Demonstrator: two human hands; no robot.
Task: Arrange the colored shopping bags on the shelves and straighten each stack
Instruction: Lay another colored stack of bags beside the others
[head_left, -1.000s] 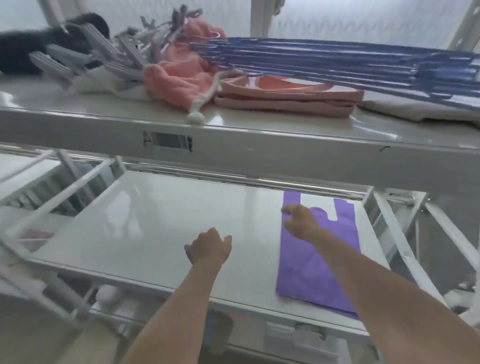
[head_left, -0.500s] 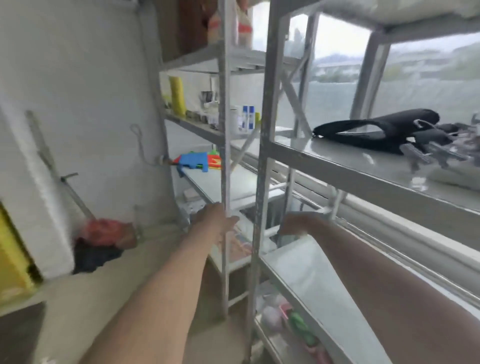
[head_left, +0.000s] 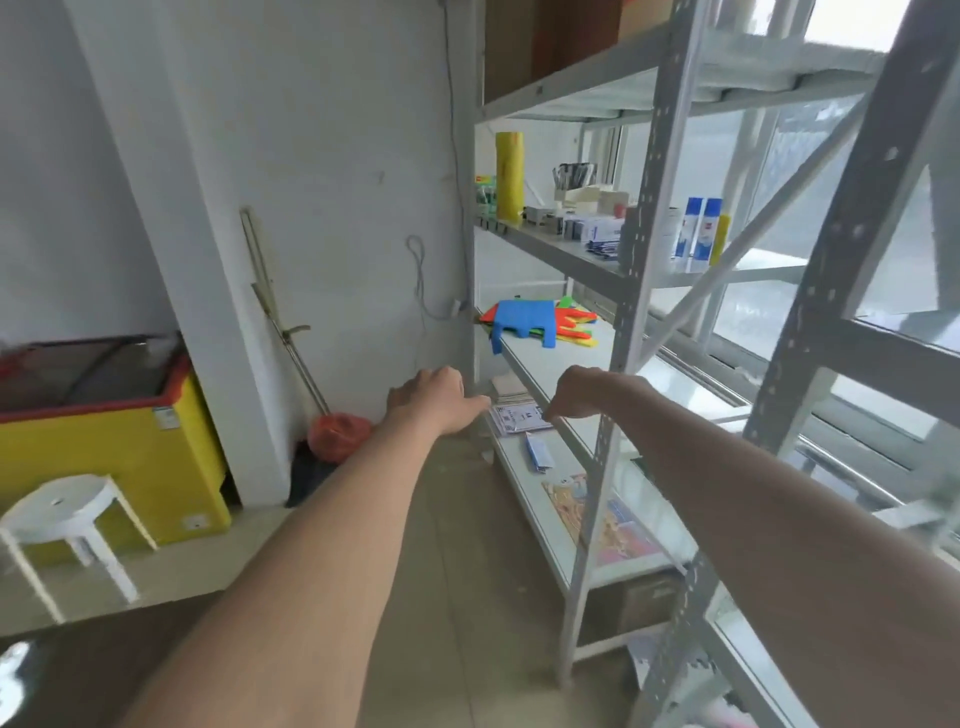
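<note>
Your left hand and right hand are stretched forward, apart from each other, fingers loosely relaxed, gripping nothing. The colored shopping bags lie in an untidy pile at twelve o'clock on the middle shelf, blue one uppermost and overhanging the edge. At nine o'clock stands a yellow chest freezer, a white stool before it.

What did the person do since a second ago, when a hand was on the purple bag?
The right hand let go of the purple bag, which is now out of view. The person turned left, and both hands now reach toward a blue bag lying on other colored bags on a farther shelf. The left hand is still empty.
</note>
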